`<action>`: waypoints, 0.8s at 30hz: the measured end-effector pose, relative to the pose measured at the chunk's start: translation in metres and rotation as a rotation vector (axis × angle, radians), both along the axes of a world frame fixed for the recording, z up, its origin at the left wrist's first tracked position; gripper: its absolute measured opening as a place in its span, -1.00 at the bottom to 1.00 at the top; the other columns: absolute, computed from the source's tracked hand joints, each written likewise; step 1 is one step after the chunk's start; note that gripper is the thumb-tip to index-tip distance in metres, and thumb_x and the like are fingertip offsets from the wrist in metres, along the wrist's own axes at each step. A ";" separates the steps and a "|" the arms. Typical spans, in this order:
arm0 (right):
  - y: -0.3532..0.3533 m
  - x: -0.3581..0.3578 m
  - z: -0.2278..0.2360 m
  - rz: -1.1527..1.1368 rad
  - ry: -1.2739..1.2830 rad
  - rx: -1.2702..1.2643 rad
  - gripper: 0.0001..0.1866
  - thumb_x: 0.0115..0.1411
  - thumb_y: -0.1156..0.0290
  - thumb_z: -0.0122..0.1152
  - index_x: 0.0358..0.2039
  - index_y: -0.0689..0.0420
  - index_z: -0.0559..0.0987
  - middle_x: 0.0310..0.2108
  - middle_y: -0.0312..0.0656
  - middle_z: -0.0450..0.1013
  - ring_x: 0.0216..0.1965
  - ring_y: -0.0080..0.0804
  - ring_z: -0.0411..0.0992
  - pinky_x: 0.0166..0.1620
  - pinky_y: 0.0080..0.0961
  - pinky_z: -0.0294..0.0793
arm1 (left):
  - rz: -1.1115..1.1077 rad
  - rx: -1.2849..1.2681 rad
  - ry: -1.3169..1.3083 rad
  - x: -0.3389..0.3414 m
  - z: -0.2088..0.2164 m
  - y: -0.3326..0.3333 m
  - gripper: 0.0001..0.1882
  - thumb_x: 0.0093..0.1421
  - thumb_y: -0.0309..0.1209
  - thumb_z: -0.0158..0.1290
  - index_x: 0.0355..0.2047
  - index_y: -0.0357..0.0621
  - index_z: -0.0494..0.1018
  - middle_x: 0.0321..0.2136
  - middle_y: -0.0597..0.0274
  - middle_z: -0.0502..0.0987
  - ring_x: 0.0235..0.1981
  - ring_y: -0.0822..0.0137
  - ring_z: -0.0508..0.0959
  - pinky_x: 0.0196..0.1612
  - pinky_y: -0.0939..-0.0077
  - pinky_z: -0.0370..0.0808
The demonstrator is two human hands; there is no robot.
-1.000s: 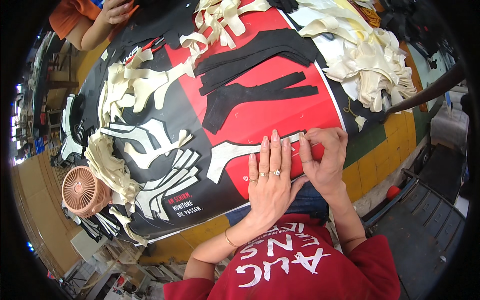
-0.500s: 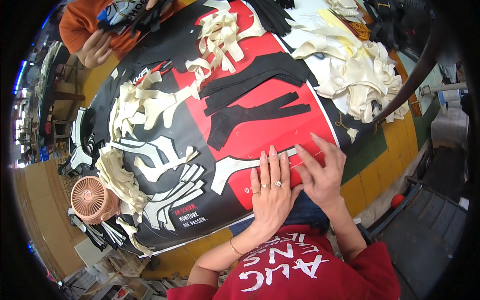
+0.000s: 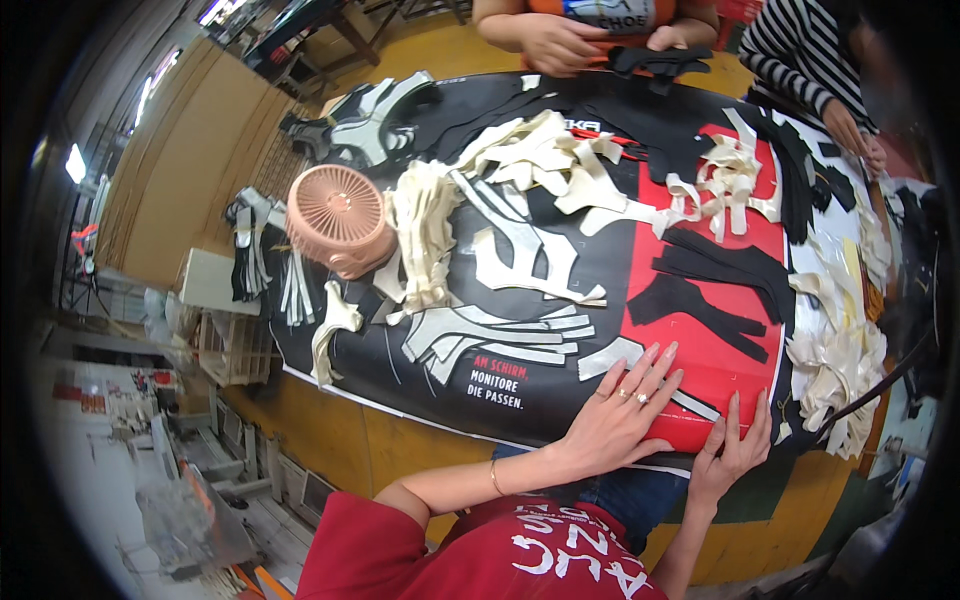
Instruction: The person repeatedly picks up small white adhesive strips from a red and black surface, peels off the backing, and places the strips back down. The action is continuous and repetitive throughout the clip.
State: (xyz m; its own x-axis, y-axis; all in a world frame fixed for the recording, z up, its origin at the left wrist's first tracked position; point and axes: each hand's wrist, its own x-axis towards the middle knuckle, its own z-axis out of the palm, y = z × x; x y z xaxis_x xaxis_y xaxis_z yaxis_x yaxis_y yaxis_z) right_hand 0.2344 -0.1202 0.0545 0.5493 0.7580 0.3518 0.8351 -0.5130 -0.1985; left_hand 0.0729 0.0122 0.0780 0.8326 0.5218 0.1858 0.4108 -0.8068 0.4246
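Partly, the narrow white fabric piece with a black border (image 3: 612, 360) is hidden: the person's left hand (image 3: 625, 405) covers its middle, so only its wide end and a thin strip beyond the fingers show. It lies on the red-and-black printed mat (image 3: 750, 375), its wide end across the border between the two colours. The left hand is flat, palm down, fingers straight and nearly together, grasping nothing. The right hand (image 3: 735, 445) has its fingers extended and slightly parted near the strip's far end; whether they touch it cannot be told. A co-worker in an orange top (image 3: 610, 12), cut off by the upper edge, holds dark fabric pieces (image 3: 660, 62) whose shapes are hard to make out.

Compared with half a second ago, the view has swung left, bringing the round pink plastic fan (image 3: 340, 215) closer to the middle. A second co-worker in black-and-white stripes (image 3: 800, 55) has come into sight, and the right hand's fingers, earlier spread over the strip's end, are closer together.

At lower left, a pale slatted crate (image 3: 235, 345) and a clear plastic bag (image 3: 195, 515) stand in the blurred margin; their contents cannot be made out.
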 end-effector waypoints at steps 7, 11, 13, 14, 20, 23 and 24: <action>0.000 0.001 0.005 -0.018 0.105 0.142 -0.67 0.34 0.37 0.10 0.06 0.17 0.58 0.26 -0.04 0.33 0.25 -0.01 0.27 0.27 -0.11 0.15 | -0.124 0.242 -0.005 -0.026 -0.018 -0.017 -0.34 0.19 -0.06 0.11 0.26 -0.03 0.34 0.33 0.13 0.27 0.22 0.27 0.35 0.13 0.37 0.29; 0.007 -0.002 0.018 -0.031 0.168 0.229 -0.73 0.29 0.42 0.16 -0.04 0.24 0.60 0.21 -0.04 0.38 0.22 -0.02 0.30 0.26 -0.12 0.17 | -0.110 0.317 -0.204 -0.046 -0.022 -0.007 -0.62 0.14 -0.25 0.13 -0.02 0.05 0.56 0.15 0.32 0.49 -0.01 0.42 0.50 -0.10 0.50 0.32; 0.013 -0.003 0.027 -0.010 0.192 0.274 -0.76 0.26 0.45 0.19 -0.09 0.24 0.63 0.17 -0.04 0.40 0.19 -0.03 0.32 0.24 -0.12 0.18 | -0.044 0.248 -0.262 -0.057 -0.013 0.006 -0.73 0.11 -0.33 0.15 -0.14 0.07 0.61 0.00 0.40 0.60 -0.09 0.43 0.59 -0.11 0.51 0.30; 0.018 -0.003 0.032 0.009 0.218 0.281 -0.77 0.25 0.46 0.20 -0.11 0.23 0.63 0.15 -0.05 0.42 0.17 -0.03 0.33 0.23 -0.13 0.19 | 0.000 0.273 -0.278 -0.065 -0.004 0.013 -0.73 0.13 -0.35 0.14 -0.12 0.06 0.61 -0.02 0.38 0.61 -0.06 0.42 0.59 -0.06 0.48 0.30; 0.053 -0.017 0.052 0.143 0.251 0.263 -0.81 0.18 0.47 0.29 -0.19 0.19 0.64 0.05 -0.10 0.47 0.11 -0.07 0.36 0.18 -0.17 0.24 | 0.364 0.615 -0.235 -0.126 0.053 0.060 -0.73 0.11 -0.29 0.28 -0.15 0.13 0.63 -0.10 0.43 0.65 -0.02 0.41 0.60 0.18 0.30 0.10; 0.071 -0.030 0.061 0.205 0.285 0.241 -0.81 0.17 0.46 0.30 -0.19 0.18 0.64 0.05 -0.11 0.47 0.11 -0.09 0.36 0.16 -0.18 0.25 | 0.463 0.632 -0.128 -0.130 0.047 0.081 -0.59 0.02 -0.07 0.35 -0.14 0.11 0.62 -0.03 0.37 0.62 0.05 0.35 0.55 0.23 0.22 0.06; 0.078 -0.034 0.064 0.242 0.270 0.251 -0.82 0.16 0.46 0.31 -0.20 0.17 0.65 0.00 -0.13 0.49 0.07 -0.11 0.39 0.12 -0.19 0.27 | 0.452 0.571 -0.149 -0.130 0.043 0.081 -0.56 0.00 -0.05 0.36 -0.14 0.10 0.62 -0.02 0.36 0.61 0.05 0.34 0.55 0.24 0.21 0.05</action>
State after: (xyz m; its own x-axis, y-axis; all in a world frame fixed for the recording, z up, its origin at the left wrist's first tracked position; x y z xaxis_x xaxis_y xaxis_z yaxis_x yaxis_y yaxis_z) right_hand 0.2008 -0.0424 0.1185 0.4638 0.7853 0.4101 0.8265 -0.2169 -0.5194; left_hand -0.0568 0.0935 0.1206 0.5041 0.5956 0.6254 0.7259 -0.6845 0.0667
